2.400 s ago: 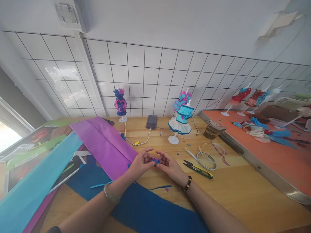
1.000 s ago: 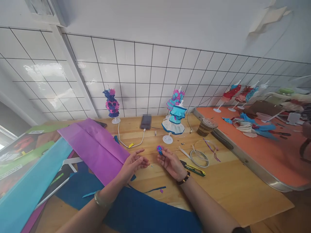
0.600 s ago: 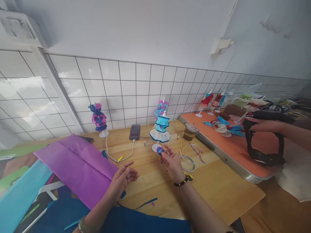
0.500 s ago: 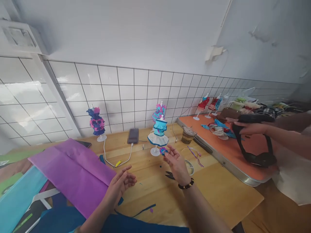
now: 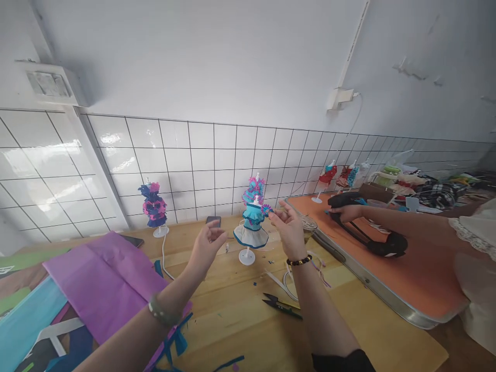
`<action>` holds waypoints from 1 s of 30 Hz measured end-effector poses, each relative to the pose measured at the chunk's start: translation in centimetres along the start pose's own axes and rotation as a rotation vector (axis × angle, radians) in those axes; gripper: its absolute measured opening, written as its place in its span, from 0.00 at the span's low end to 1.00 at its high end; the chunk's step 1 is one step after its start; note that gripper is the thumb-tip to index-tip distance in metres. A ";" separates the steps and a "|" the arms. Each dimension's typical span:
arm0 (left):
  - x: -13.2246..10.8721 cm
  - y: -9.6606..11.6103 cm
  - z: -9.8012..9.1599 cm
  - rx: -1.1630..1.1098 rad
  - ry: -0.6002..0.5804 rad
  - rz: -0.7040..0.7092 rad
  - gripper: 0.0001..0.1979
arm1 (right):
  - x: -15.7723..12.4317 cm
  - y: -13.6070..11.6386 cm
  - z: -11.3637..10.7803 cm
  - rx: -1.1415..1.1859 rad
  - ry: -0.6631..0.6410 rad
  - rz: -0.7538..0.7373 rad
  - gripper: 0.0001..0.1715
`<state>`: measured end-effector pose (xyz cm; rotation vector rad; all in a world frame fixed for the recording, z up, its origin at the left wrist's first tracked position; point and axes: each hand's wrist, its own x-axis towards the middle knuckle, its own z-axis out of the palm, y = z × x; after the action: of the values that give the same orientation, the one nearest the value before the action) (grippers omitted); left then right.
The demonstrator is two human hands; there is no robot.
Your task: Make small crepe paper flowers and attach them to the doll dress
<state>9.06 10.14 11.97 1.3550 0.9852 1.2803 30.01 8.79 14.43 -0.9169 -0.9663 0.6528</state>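
Note:
My right hand [image 5: 289,230] pinches a small pleated blue-and-purple rosette [image 5: 266,210] between thumb and fingertips. The rosette is beside the upper part of a doll dress [image 5: 251,235] in turquoise and white ruffles; I cannot tell whether they touch. That dress hangs on a small white dress-form stand [image 5: 247,257]. My left hand [image 5: 209,243] hovers to the left of the stand, fingers loosely bent and apart, with nothing visible in it. Just behind stands a second small dress form with a pink-and-turquoise outfit [image 5: 256,186]. Black-bladed thread snips [image 5: 281,305] lie below my right hand.
Purple fabric [image 5: 112,284] covers the left of the wooden table. A navy-and-pink doll dress [image 5: 155,204] stands at the back left, near a phone [image 5: 213,221]. On the right, another person's hand [image 5: 346,213] holds a black strapped object [image 5: 387,244] over an orange-topped table [image 5: 403,284].
My right hand has raised the rosette from near the stand's base to the dress top. My left hand has moved up and forward. The other person has lowered the black strapped object.

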 end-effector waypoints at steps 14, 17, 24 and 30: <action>8.6 1.5 6.1 -0.017 -0.357 0.164 0.29 | 1.0 1.4 1.2 0.038 0.016 0.012 0.29; 8.8 1.6 6.5 -0.025 -0.389 0.154 0.30 | 1.0 1.2 1.3 0.051 0.027 0.021 0.28; 8.4 1.5 7.0 -0.057 -0.300 0.145 0.30 | 1.1 1.2 1.3 0.009 0.061 0.030 0.29; 7.6 1.7 7.3 -0.021 -0.226 0.144 0.28 | 1.0 1.4 1.3 0.037 0.043 0.108 0.29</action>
<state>17.06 16.39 15.37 1.5393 0.7279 1.2080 29.14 10.68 13.97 -0.9518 -0.8682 0.7370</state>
